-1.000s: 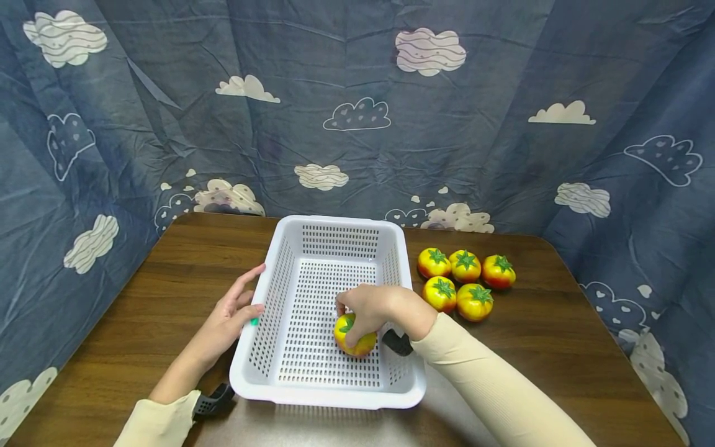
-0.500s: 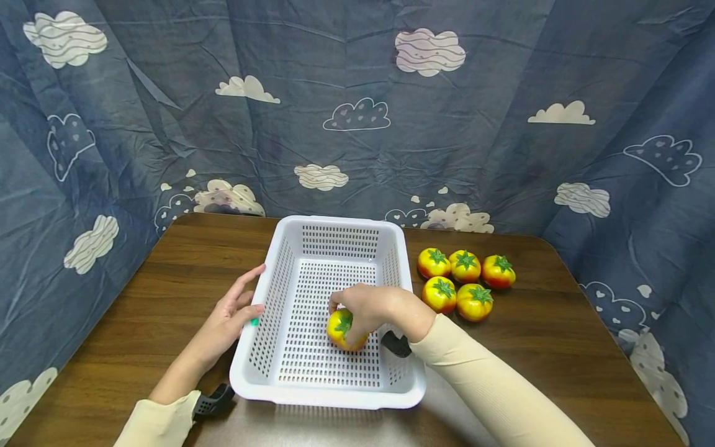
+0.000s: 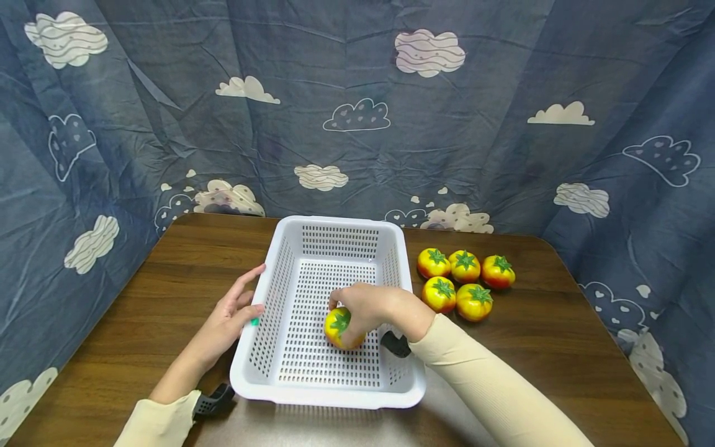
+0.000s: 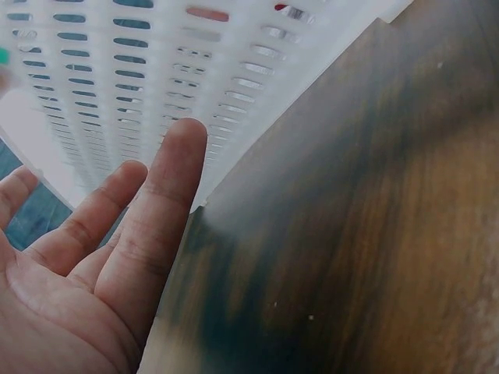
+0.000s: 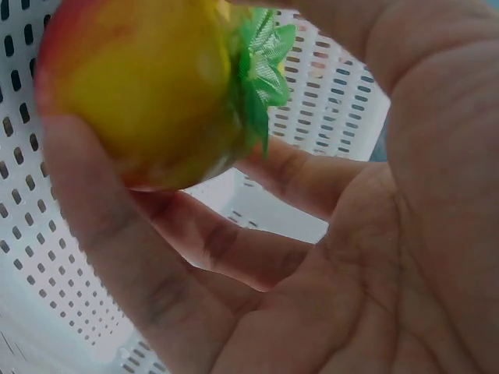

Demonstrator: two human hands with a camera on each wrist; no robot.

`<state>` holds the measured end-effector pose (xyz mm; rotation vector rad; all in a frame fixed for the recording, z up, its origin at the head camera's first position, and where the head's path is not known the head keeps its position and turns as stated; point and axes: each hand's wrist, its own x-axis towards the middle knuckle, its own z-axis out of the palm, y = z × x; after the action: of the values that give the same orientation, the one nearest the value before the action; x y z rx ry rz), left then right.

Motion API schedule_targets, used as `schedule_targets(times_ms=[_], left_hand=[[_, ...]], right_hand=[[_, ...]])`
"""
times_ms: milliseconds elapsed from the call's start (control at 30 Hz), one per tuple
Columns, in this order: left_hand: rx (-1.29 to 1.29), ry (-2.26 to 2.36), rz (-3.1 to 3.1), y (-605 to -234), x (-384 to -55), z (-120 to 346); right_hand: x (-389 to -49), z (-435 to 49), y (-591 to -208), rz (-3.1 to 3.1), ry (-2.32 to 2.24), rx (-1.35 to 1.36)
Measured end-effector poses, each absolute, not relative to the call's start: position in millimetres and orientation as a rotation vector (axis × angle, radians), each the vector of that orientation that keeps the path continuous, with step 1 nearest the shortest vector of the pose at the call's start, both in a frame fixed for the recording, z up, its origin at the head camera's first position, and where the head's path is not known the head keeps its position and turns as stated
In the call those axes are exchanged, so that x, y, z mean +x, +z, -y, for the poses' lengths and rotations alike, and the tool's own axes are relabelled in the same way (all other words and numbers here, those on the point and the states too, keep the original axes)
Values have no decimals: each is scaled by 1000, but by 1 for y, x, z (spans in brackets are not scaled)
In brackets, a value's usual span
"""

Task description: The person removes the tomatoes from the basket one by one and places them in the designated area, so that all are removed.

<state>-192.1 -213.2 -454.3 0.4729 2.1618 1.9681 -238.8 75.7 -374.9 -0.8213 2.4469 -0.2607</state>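
Note:
Inside the white perforated plastic basket (image 3: 329, 397), my right hand (image 3: 365, 310) grips a yellow-red toy tomato (image 3: 336, 329) with a green leafy top. The right wrist view shows fingers curled round the tomato (image 5: 148, 93), its leaves (image 5: 265, 70) facing the palm. My left hand (image 3: 226, 320) rests against the basket's left side, fingertips at the rim. From the left wrist, the left hand (image 4: 109, 265) appears with fingers extended along the slotted outer wall (image 4: 132, 70).
Several more toy tomatoes (image 3: 439, 294) sit in two rows on the brown wooden table (image 3: 536, 347), right of the basket. A blue cloud-patterned curtain (image 3: 357, 149) hangs behind the table. A green sticker (image 3: 254, 321) marks the basket's left rim.
My right hand has shifted the held tomato a little to the left and away from me inside the basket. The left hand and the tomatoes on the table stay where they were.

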Motion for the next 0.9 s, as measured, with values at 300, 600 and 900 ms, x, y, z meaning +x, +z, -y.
schedule_targets(times_ms=[300, 600, 900], left_hand=[[489, 1969, -2170, -453, -192, 213], [476, 1973, -2161, -455, -192, 212], [480, 1979, -2151, -457, -192, 212]], right_hand=[[-242, -84, -364, -2456, -384, -863], [-246, -96, -358, -2428, -518, -864], [-249, -110, -348, -2432, -592, -875]])
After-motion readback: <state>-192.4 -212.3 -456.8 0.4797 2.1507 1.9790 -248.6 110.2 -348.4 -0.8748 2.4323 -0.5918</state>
